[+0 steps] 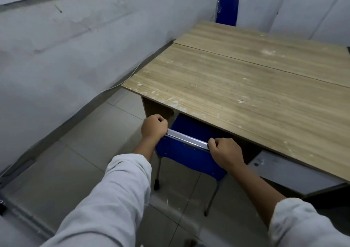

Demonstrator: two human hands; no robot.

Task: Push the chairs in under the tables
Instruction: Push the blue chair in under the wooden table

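Low in the middle of the frame, the left hand (153, 126) and right hand (224, 152) are both clamped on the chrome top rail of the blue chair (186, 153), apparently to steer its seat squarely under the bench (236, 87).

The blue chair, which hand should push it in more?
The right hand, probably. Both hands grip the blue chair's top rail, but the right end sits farther out from the table edge than the left hand's end.
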